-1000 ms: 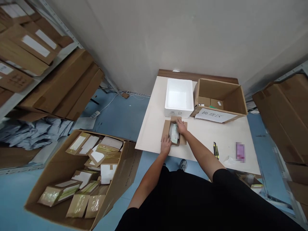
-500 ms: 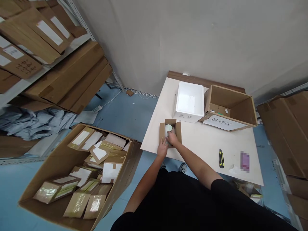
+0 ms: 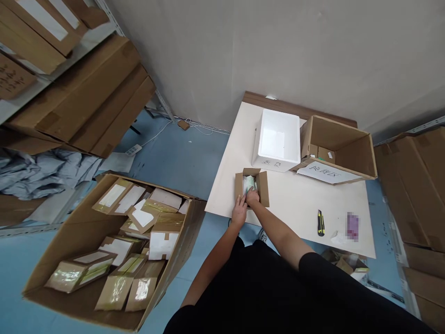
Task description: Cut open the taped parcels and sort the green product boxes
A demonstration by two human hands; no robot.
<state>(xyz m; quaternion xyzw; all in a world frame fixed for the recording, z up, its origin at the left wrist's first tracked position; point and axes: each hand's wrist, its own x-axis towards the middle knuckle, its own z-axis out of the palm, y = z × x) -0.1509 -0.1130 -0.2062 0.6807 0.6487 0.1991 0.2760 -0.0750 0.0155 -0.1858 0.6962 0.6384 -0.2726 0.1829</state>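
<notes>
A small open cardboard box [image 3: 264, 189] stands near the front left edge of the white table [image 3: 222, 198], its flaps folded outward. Inside it lies a whitish, pale green item [image 3: 249, 182], perhaps in clear wrapping; its kind is too small to tell. My right hand [image 3: 252, 197] reaches into the box with curled fingers at the pale green item. At the near left corner, my left hand [image 3: 239, 211] grips the box's wall, its fingertips close to my right hand. Part of the box's contents is hidden behind my hands.
Behind the small box stand a white foam box [image 3: 276, 163] and a larger cardboard box [image 3: 340, 160] with a handwritten sign. A utility knife [image 3: 320, 222] lies to the right. On the floor at left, a big carton [image 3: 64, 234] holds several taped parcels. Shelves flank both sides.
The view has shifted slightly. Inside the box, my right hand has moved a little, and more of the pale green item shows. My left hand stays at the near left corner.
</notes>
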